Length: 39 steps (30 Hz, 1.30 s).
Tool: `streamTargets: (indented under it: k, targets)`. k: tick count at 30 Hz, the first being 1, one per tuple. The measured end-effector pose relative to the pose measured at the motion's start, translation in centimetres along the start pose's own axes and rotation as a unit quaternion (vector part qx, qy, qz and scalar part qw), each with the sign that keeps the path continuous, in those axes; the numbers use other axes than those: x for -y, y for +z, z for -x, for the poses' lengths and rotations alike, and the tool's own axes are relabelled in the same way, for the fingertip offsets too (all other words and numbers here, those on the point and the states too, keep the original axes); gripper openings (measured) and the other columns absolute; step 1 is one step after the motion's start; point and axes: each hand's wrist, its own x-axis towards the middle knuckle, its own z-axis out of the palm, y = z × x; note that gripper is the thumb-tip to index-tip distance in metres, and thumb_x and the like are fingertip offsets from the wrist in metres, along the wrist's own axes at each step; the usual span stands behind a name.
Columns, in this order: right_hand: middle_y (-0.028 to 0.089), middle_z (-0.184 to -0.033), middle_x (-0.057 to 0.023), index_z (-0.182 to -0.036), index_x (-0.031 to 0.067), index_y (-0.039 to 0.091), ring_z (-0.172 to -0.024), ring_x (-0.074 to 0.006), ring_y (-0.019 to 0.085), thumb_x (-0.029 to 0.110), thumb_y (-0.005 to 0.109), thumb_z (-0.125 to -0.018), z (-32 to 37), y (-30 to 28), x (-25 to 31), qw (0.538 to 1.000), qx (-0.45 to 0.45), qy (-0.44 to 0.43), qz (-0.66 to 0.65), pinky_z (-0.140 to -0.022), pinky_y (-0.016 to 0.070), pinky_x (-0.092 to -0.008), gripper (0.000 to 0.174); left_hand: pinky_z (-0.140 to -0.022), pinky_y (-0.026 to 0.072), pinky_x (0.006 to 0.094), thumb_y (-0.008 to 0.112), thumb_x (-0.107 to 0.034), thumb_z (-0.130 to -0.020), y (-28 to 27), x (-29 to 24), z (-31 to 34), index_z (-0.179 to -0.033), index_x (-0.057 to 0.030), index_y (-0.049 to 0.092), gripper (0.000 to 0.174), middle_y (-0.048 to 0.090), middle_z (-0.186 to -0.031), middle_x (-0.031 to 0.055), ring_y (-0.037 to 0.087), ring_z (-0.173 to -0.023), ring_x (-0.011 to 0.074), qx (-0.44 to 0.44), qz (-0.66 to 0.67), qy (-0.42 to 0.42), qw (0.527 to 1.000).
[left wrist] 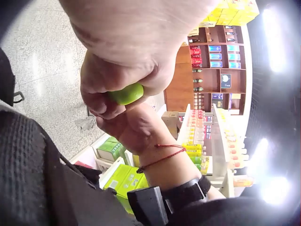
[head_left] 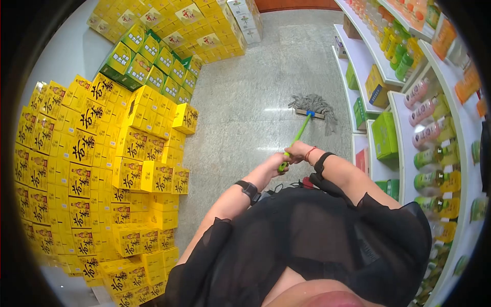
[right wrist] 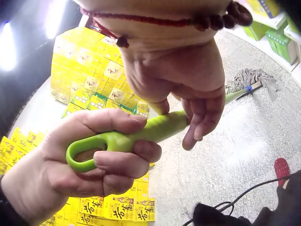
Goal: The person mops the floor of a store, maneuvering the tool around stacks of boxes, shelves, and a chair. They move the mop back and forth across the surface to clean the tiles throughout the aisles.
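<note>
**Mop in Two-Handed Grip; Floor Open on the Carton Side**

My left hand [right wrist: 80, 179] is closed round the butt end of the green handle [right wrist: 162, 127], its fingers wrapped about the part with the hanging loop. My right hand [right wrist: 178, 75] is curled about the same handle just beyond it, thumb and fingers bearing on the grip.

The handle slants forward and down to a blue joint [head_left: 311, 114] at the mop head [head_left: 314, 106]. The head lies on the grey floor [head_left: 230, 102], ahead of me and to the right of the aisle's middle, its grey strands fanned forward and to the right.

Right boundary: the white shelves [head_left: 406, 148], stocked with bottles and boxes. Their lower edge is near the strands, with a narrow strip of floor between.

Left boundary: stacked yellow cartons [head_left: 82, 153], well apart from the mop head. Their edge is uneven; one carton [head_left: 185, 118] juts into the aisle. Green cartons [head_left: 138, 61] continue the line farther forward.

The widest open floor lies between the mop head and the left stacks, and onward ahead.
</note>
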Motion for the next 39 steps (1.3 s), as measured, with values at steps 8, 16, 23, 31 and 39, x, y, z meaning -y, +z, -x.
streamTargets:
  k: [8,16,23,31,39]
  targets:
    - [0.063,-0.07,-0.015,-0.083,-0.0051,0.059,-0.054,-0.0194,0.063,0.025,0.05,-0.084,-2.3,-7.2,0.0,0.984,-0.04,0.06,-0.164,-0.046,0.051,-0.0299,0.032,-0.042,0.0359,0.0248,0.05,-0.012,-0.077,2.1,-6.6,-4.3,-0.087,-0.0068,0.051,0.011,0.047,-0.068,0.0016,0.047,-0.05,0.0114,-0.062,0.024,0.006,0.998]
    - [0.061,-0.062,-0.017,-0.074,-0.0076,0.059,-0.049,-0.0223,0.06,0.028,0.052,-0.083,-5.4,-14.5,-0.1,0.981,-0.109,0.023,-0.159,-0.041,0.0487,-0.0314,0.037,-0.044,0.0399,0.027,0.053,-0.014,-0.076,2.7,-13.8,-8.8,-0.08,-0.0066,0.052,0.009,0.049,-0.064,0.0026,0.047,-0.049,0.0126,-0.065,0.014,0.007,0.998]
    - [0.057,-0.058,-0.0138,-0.072,-0.0035,0.058,-0.045,-0.0219,0.057,0.024,0.052,-0.081,-10.1,-21.4,0.3,0.971,-0.144,0.056,-0.184,-0.039,0.0476,-0.0337,0.03,-0.042,0.0398,0.0278,0.052,-0.012,-0.076,1.0,-18.5,-16.9,-0.082,-0.0023,0.053,0.011,0.049,-0.066,0.0054,0.046,-0.051,0.0144,-0.05,0.014,0.039,0.998]
    - [0.061,-0.072,-0.014,-0.086,-0.003,0.058,-0.053,-0.0226,0.06,0.023,0.052,-0.082,-18.5,-32.4,1.2,0.963,-0.14,0.078,-0.218,-0.042,0.0498,-0.0344,0.028,-0.044,0.0412,0.0278,0.052,-0.011,-0.078,-1.7,-29.9,-25.0,-0.084,-0.0036,0.052,0.01,0.047,-0.064,0.0036,0.046,-0.051,0.0139,-0.046,0.006,0.025,0.999]
    - [0.059,-0.076,-0.0156,-0.095,-0.0032,0.054,-0.055,-0.0244,0.06,0.022,0.052,-0.082,-23.8,-40.4,2.1,0.952,-0.169,0.072,-0.247,-0.044,0.05,-0.0367,0.028,-0.043,0.0419,0.0282,0.054,-0.011,-0.077,-3.5,-38.9,-30.2,-0.085,-0.0026,0.052,0.011,0.051,-0.069,0.0048,0.048,-0.051,0.0137,0.0,-0.03,0.019,0.999]
